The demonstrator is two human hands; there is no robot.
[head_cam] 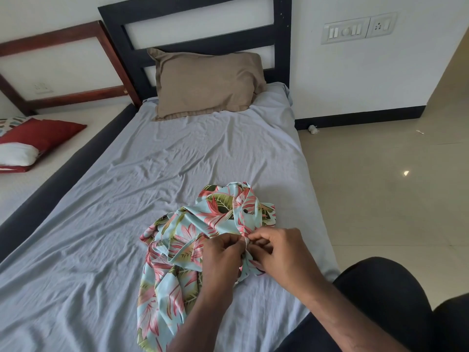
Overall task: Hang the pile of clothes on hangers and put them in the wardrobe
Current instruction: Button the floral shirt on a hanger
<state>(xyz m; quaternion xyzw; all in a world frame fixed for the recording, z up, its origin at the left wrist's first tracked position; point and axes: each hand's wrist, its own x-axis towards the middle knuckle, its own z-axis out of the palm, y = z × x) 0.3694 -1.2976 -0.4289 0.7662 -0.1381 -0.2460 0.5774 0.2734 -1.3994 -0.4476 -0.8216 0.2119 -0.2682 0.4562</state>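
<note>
A light blue shirt with a pink and green leaf print point(182, 240) lies crumpled on the grey bed sheet point(152, 168). A dark button shows on its front edge near the far end. My left hand point(220, 255) and my right hand point(276, 252) meet over the near part of that edge, each pinching the fabric between thumb and fingers. No hanger and no wardrobe are in view.
A brown pillow point(208, 82) leans on the black headboard point(193, 24). A second bed with a red and white cushion point(30, 143) stands to the left. Tiled floor point(380, 174) lies to the right, with small bits of litter by the skirting. My dark-trousered knee point(396, 301) is at the lower right.
</note>
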